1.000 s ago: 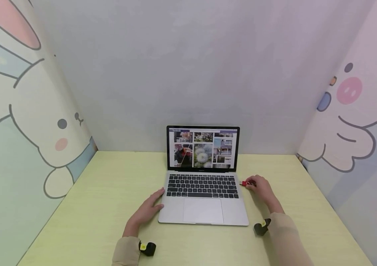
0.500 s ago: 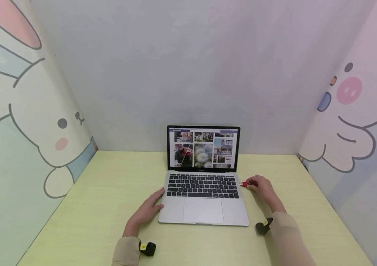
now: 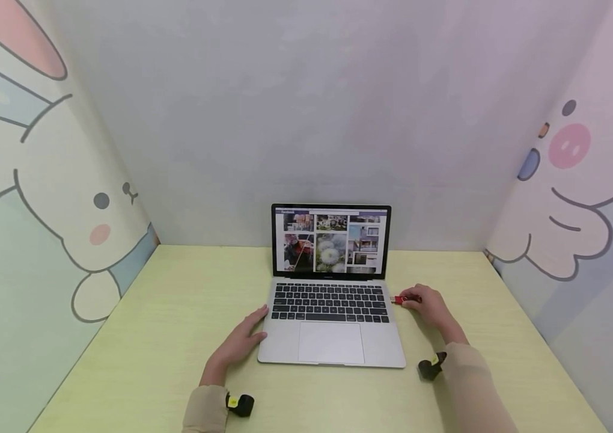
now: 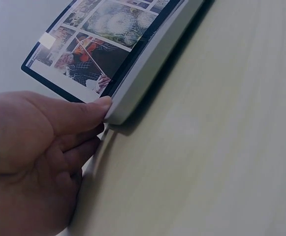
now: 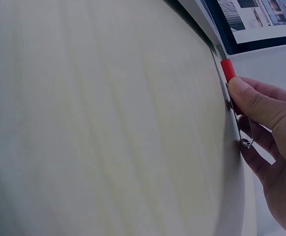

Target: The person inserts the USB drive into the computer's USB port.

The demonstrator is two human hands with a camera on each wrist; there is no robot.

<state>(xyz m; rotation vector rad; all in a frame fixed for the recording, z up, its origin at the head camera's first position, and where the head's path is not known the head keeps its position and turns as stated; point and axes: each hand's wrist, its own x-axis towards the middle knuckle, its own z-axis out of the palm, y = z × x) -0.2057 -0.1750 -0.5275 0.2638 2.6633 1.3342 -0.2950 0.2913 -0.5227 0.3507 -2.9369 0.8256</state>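
An open silver laptop stands on the table, its screen lit with several photos. At its left edge rests my left hand, thumb and fingertips touching the side; the left wrist view shows the thumb against the laptop's corner. My right hand pinches a red USB flash drive beside the right edge. The drive's metal connector points at the laptop's side, with a little of it showing. A metal swivel clip hangs from the drive in the right wrist view. The port itself is hidden.
The pale yellow table runs back to a grey wall. Cartoon side panels stand left and right. A small black camera sits on the left wrist and on the right wrist.
My right hand and the flash drive have shifted slightly to the right, with the forearm moving right too. The left hand stays at the laptop's edge.
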